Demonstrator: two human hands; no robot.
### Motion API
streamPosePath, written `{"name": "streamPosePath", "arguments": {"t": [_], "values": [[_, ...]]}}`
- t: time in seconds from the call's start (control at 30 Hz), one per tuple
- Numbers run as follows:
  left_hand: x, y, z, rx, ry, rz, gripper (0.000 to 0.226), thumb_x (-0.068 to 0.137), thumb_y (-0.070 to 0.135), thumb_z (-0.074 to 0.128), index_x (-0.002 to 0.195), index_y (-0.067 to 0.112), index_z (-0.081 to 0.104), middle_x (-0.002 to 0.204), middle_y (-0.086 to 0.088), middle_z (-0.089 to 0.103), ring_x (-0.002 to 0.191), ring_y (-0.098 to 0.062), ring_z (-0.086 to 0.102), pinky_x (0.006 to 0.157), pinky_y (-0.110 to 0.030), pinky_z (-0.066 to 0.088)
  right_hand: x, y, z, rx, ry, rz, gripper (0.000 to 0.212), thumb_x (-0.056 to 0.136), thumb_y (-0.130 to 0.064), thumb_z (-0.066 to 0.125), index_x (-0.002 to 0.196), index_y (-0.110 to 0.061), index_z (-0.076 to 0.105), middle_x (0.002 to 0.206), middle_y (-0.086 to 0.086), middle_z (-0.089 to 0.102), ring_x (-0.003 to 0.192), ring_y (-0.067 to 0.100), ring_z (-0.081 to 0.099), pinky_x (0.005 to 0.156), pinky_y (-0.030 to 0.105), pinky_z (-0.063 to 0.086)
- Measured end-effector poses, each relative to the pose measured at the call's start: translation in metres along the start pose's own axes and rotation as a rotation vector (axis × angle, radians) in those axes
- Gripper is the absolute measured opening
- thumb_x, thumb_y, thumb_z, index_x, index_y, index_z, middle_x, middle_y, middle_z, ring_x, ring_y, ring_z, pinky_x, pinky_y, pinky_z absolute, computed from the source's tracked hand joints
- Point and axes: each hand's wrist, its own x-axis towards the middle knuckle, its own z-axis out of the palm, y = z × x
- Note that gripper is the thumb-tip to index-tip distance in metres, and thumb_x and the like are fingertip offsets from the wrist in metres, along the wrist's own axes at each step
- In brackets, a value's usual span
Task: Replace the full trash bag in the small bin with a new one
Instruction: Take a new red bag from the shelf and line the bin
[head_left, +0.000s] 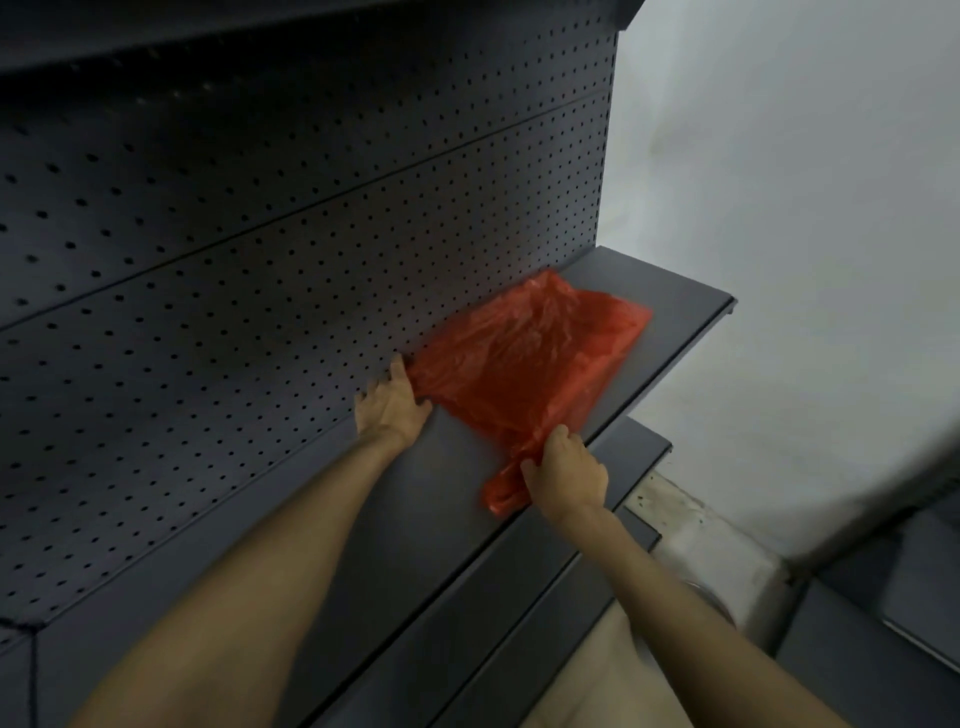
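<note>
Your red bag (524, 369) lies spread on the dark shelf (415, 499), toward its right end, with its far corner rising against the pegboard (260, 260) at the back. Your left hand (390, 402) is at the bag's left corner, close to the pegboard; the thumb and fingers are closed on the plastic there, the heel of the hand over the shelf. Your right hand (567, 475) is at the shelf's front edge, fingers curled around a bunched strip of the bag. A short tail of plastic hangs from that fist and lies on the shelf just to its left. The grip looks like a full fist rather than a pinch, though the picture is soft there and the fingertips are hidden.

Between your two hands the bag is stretched in a slanted sheet, wrinkled, touching the shelf along most of its length.

Left of the bag the shelf runs bare toward you, under your forearms. Beyond the bag a narrow stretch of shelf remains before its right end, which stops near a pale wall (779, 260). A lower shelf (519, 623) juts out just below the front edge, under your right wrist.
</note>
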Motion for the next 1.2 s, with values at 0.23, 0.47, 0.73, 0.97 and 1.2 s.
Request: {"name": "streamPosePath", "arguments": {"t": [0.23, 0.47, 0.73, 0.97, 1.2], "values": [[-0.003, 0.046, -0.006, -0.132, -0.077, 0.042, 0.029, 0.093, 0.041, 0.050, 0.102, 0.018, 0.065, 0.099, -0.009, 0.069, 0.091, -0.030, 0.065, 0.081, -0.038, 0.052, 0.004, 0.032, -0.043, 0.034, 0.111, 0.052, 0.033, 0.095, -0.016, 0.044, 0.123, -0.001, 0.037, 0.107, 0.021, 0.063, 0.097, 0.040, 0.061, 0.068, 0.039, 0.038], [-0.016, 0.137, -0.004, -0.355, -0.009, 0.240, 0.027, 0.093, 0.024, 0.053, 0.096, 0.000, 0.066, 0.108, -0.022, 0.060, 0.101, -0.038, 0.059, 0.087, -0.045, 0.048, -0.003, 0.094, -0.098, 0.207, 0.266, 0.230, 0.025, 0.087, -0.003, 0.042, 0.111, 0.002, 0.040, 0.106, 0.032, 0.061, 0.095, 0.048, 0.058, 0.070, 0.044, 0.039], [-0.071, 0.235, 0.005, -0.454, -0.105, 0.481, 0.021, 0.090, 0.034, 0.045, 0.083, 0.015, 0.054, 0.092, -0.017, 0.066, 0.087, -0.037, 0.062, 0.073, -0.038, 0.048, -0.041, 0.161, -0.151, 0.259, 0.420, 0.482, 0.030, 0.078, 0.004, 0.053, 0.106, -0.005, 0.048, 0.089, 0.011, 0.056, 0.076, 0.031, 0.050, 0.067, 0.036, 0.039], [-0.123, 0.297, 0.024, -0.420, -0.161, 0.669, 0.032, 0.092, 0.029, 0.047, 0.119, 0.023, 0.062, 0.105, -0.014, 0.070, 0.098, -0.038, 0.063, 0.077, -0.039, 0.047, -0.070, 0.220, -0.164, 0.312, 0.516, 0.672, 0.031, 0.075, 0.002, 0.052, 0.105, -0.007, 0.052, 0.105, 0.018, 0.061, 0.089, 0.038, 0.058, 0.078, 0.044, 0.048], [-0.149, 0.330, 0.069, -0.379, -0.284, 0.679, 0.034, 0.094, 0.027, 0.046, 0.124, 0.023, 0.062, 0.114, -0.010, 0.069, 0.103, -0.034, 0.063, 0.086, -0.041, 0.051, -0.083, 0.286, -0.152, 0.360, 0.485, 0.767, 0.038, 0.098, -0.027, 0.035, 0.113, 0.004, 0.052, 0.121, 0.027, 0.056, 0.110, 0.042, 0.053, 0.092, 0.045, 0.042]]}}
